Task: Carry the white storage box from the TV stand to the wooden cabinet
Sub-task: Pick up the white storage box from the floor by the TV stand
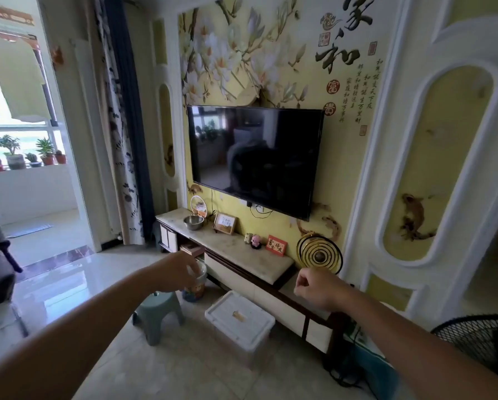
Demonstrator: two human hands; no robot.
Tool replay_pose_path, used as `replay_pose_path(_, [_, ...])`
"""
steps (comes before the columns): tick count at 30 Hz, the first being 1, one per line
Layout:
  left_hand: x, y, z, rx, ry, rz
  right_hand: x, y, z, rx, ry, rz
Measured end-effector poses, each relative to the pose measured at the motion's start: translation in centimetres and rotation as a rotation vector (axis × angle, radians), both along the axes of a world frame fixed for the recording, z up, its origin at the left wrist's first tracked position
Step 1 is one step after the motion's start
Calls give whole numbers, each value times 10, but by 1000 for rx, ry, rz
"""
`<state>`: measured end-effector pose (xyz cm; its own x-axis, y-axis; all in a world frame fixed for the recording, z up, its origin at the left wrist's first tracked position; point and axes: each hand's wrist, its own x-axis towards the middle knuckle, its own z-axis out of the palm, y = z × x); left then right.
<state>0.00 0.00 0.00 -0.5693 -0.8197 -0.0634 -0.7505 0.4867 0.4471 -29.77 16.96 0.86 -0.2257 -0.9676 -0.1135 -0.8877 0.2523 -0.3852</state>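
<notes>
Both hands are raised mid-frame and hold nothing. The left hand (pixel 178 271) hangs with fingers loosely curled downward; the right hand (pixel 317 287) is closed in a loose fist. Below and between them, at lower centre of the frame, the white storage box (pixel 239 321) sits on the floor tiles against the base of the TV stand (pixel 242 249), well apart from either hand. It appears to be rigid plastic with a smooth lid; its contents, hence its weight, cannot be judged. Take hold with both hands under the lid rim on opposite short sides, since the smooth walls may slip.
</notes>
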Motion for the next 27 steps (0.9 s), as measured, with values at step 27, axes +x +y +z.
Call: replay_pose_path(27, [-24, -317, -51, 215, -20, -11, 6, -314, -67, 84, -108, -132])
